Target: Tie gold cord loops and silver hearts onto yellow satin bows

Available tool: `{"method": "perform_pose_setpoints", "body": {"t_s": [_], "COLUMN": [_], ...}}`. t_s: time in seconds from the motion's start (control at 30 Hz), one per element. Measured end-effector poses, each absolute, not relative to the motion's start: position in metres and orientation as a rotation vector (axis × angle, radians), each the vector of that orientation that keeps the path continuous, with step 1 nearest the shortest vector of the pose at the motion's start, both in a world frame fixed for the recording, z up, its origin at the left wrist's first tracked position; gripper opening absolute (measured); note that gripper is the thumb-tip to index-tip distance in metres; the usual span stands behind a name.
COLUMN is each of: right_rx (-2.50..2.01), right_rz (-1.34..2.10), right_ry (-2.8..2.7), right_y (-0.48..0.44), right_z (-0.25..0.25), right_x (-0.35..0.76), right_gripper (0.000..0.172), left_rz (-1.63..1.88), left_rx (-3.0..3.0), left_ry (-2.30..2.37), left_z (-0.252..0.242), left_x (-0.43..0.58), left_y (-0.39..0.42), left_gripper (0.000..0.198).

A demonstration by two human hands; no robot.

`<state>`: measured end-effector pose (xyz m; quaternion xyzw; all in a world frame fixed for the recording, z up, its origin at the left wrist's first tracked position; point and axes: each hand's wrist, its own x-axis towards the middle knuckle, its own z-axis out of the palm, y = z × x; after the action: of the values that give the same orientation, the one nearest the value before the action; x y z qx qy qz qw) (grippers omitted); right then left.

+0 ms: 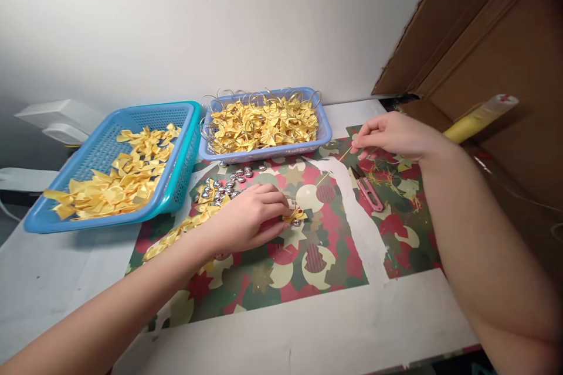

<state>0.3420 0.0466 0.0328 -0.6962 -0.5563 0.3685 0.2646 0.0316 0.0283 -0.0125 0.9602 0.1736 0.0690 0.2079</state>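
Observation:
My left hand is closed on a yellow ribbon bow, pinched between thumb and fingers low over the patterned sheet. A small silver bell sits at that bow. To the right and higher up, my right hand pinches a thin yellow thread that slants down to the left, toward the bow. Loose silver bells and more yellow bows lie beyond and beside my left forearm, which partly hides them. Pink thread snips rest below my right hand.
A blue basket of yellow bows, nested in a teal one, stands at left. Another blue basket holds bows with wire-like loops. Yellow thread scraps lie at right, near a yellow roll and a cardboard box.

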Motion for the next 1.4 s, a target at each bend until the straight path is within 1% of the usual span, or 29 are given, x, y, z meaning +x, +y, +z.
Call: {"method": "perform_pose_setpoints", "body": {"t_s": [0.1,0.27,0.4,0.53,0.87,1.1,1.2,1.33,1.4], "right_rx": [-1.977,-1.847,-1.767,-1.730,-1.702,-1.763,-1.708,-1.486,-1.374], "right_rz": [1.020,0.898,0.859,0.829,0.801,0.785,0.777,0.740,0.728], "right_ry": [-1.463,-1.337,-1.207,-1.197,-1.220,-1.148,-1.191,-1.381,-1.462], "right_y": [0.047,0.047,0.050,0.052,0.051,0.055,0.053,0.042,0.033], "right_z": [0.034,0.032,0.027,0.024,0.023,0.022,0.025,0.039,0.049], "right_x": [0.326,0.317,0.321,0.325,0.324,0.329,0.328,0.317,0.306], "right_gripper": [0.017,0.017,0.018,0.017,0.015,0.017,0.016,0.015,0.014], "left_rz": [0.229,0.245,0.250,0.249,0.268,0.218,0.306,0.568,0.682], "left_rx": [2.604,2.518,2.499,2.506,2.540,2.538,2.534,2.452,2.326], "left_ry": [0.531,0.582,0.598,0.644,0.645,0.609,0.619,0.807,0.861], "left_z": [-0.012,-0.017,-0.018,-0.017,-0.020,-0.021,-0.020,-0.015,-0.009], "left_x": [0.024,0.020,0.021,0.023,0.031,0.033,0.033,0.040,0.050], "left_y": [0.023,0.024,0.026,0.023,0.021,0.024,0.025,0.028,0.030], "left_gripper": [0.021,0.024,0.027,0.029,0.024,0.023,0.020,0.017,0.022]}}
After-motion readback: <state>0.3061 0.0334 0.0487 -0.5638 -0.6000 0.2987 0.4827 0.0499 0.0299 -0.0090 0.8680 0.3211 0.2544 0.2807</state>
